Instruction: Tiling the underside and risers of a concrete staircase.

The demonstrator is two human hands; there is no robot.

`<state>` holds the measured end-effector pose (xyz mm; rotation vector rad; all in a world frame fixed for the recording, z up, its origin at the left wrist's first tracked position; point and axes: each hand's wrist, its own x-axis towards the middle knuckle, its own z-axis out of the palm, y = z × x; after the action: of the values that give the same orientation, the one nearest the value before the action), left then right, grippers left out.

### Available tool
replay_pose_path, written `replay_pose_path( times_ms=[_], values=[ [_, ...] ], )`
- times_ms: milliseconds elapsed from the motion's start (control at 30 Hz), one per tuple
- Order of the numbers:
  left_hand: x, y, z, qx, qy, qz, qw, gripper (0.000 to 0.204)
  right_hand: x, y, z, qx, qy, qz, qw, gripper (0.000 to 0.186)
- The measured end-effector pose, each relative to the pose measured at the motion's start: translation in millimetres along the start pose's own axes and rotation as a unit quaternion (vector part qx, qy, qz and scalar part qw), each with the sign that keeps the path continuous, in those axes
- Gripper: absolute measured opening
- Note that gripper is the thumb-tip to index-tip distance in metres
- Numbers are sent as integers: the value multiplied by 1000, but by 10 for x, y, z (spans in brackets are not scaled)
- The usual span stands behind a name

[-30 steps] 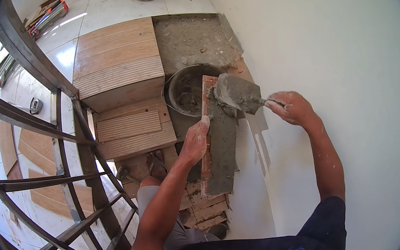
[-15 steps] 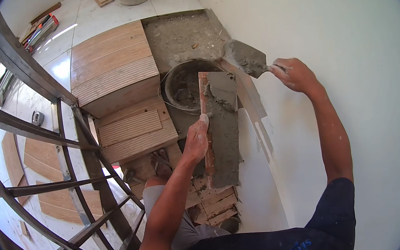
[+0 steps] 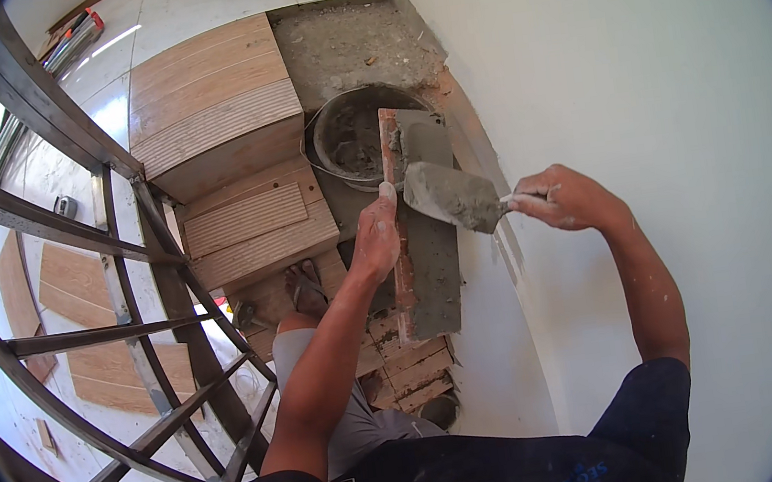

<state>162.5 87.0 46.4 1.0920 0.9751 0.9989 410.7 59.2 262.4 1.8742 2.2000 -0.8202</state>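
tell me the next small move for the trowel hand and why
Probably draw the trowel down along the tile that the left hand steadies upright. Mortar sits thick near the tile's top, and the loaded blade already lies across its face.

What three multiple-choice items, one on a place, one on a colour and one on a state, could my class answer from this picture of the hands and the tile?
1. Where is the bucket?
A) on the step beyond the tile
B) hung on the railing
C) on the wall

2. What colour is the wall?
A) white
B) green
C) black

3. What is the tile face like?
A) bare
B) coated with grey mortar
C) wrapped

Answers: 1 A, it sits past the tile's far end; 2 A, plain white; 3 B, the left hand holds the tile's edge while the right hand holds a loaded trowel over it.
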Motion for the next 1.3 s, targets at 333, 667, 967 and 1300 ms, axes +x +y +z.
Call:
replay_pose_path(
  times_ms=[333,667,967,1300],
  values=[
    [-44,72,-60,-60,-7,-74,995,66,-506,-188,516,-21,15,-21,999,24],
    [-57,33,-65,-173,-23,-155,972,84,-394,-30,890,174,148,-5,974,23],
    [-12,-90,-284,-203,0,-122,972,86,-508,536,960,53,144,129,980,28],
    [209,15,-597,-95,243,-90,961,83,1166,881,1205,-169,74,127,975,31]
  ],
)
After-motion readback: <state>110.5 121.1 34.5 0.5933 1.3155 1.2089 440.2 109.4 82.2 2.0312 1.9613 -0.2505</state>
